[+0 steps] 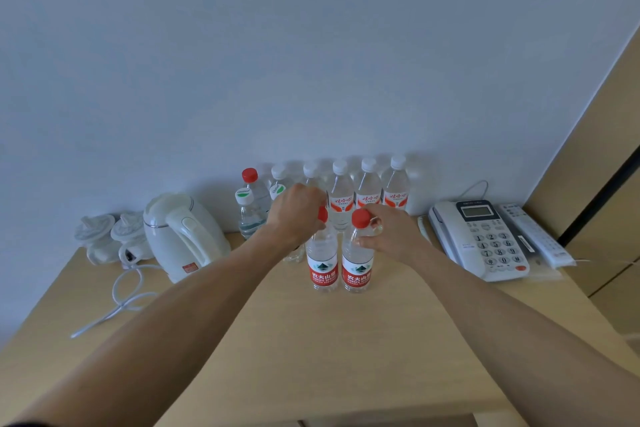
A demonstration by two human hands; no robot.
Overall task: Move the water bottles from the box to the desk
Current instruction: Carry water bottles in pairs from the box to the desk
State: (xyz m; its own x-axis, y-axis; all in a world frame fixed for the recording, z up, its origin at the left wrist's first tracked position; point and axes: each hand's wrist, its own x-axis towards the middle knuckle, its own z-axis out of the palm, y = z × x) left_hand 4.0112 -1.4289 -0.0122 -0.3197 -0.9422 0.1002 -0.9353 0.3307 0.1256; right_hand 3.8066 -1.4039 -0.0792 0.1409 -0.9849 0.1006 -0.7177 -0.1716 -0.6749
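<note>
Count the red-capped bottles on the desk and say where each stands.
3: two clear plastic red-label bottles side by side mid-desk, one held by the left hand, one by the right hand; a third back left. Others may be hidden.

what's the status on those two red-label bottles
Left hand grips the left red-label bottle at the neck, right hand the right red-label bottle. Both upright on desk. White-cap row close behind.

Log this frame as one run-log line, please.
left hand: grips left red-label bottle | right hand: grips right red-label bottle | both upright on desk | box: not visible
</note>
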